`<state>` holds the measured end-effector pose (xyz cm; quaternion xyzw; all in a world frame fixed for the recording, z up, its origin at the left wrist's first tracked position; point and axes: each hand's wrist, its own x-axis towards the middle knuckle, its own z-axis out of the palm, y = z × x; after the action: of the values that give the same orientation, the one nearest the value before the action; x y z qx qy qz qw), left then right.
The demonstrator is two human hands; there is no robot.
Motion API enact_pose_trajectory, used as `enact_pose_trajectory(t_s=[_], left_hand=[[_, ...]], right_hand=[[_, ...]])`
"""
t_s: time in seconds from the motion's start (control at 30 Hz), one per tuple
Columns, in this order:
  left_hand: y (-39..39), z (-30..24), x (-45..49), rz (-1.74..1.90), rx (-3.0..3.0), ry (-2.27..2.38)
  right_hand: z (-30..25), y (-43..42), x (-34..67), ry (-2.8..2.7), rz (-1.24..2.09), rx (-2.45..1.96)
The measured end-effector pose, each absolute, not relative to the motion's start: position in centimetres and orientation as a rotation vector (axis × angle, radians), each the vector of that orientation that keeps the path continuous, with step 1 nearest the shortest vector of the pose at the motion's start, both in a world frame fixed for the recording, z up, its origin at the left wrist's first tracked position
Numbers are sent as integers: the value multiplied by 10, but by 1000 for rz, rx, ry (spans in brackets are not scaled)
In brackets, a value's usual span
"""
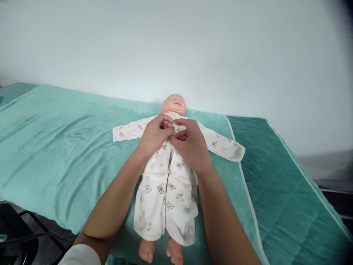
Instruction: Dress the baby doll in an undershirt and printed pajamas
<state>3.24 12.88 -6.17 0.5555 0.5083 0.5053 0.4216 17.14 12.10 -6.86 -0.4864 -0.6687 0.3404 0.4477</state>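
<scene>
A baby doll lies on its back, head away from me, bare feet toward me. It wears a white printed baby jacket with both sleeves spread sideways, and matching trousers. Over the chest, my left hand pinches the jacket's front edge between thumb and fingers. My right hand grips the opposite side of the opening, its fingertips close to the left thumb. A small pale button shows between the two hands. Below them the jacket front hangs slightly parted. The fingertips partly hide the cloth they hold.
Under the doll lies a light green blanket, wrinkled at the left. A darker green quilted cover extends to the right. Behind the bed rises a white wall. Dark equipment with a cable stands at lower left.
</scene>
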Motion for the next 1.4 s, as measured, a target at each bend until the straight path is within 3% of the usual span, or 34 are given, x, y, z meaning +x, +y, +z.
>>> enact_pose_trajectory(t_s=[0.33, 0.6, 0.8, 1.1, 1.4], left_hand=[[130, -61, 26, 1182, 1784, 1382], [106, -64, 18, 1169, 1797, 1430], [92, -66, 8, 1013, 1880, 1293], [91, -67, 11, 964, 2012, 1268], [89, -62, 10, 999, 1632, 1140]], right_hand=[[-54, 94, 177, -1905, 484, -1479], [-44, 90, 184, -2119, 437, -1627], [-37, 90, 192, -2143, 595, -1618], [-49, 106, 203, -1766, 1294, -1245], [-64, 107, 197, -1597, 1366, -1070]])
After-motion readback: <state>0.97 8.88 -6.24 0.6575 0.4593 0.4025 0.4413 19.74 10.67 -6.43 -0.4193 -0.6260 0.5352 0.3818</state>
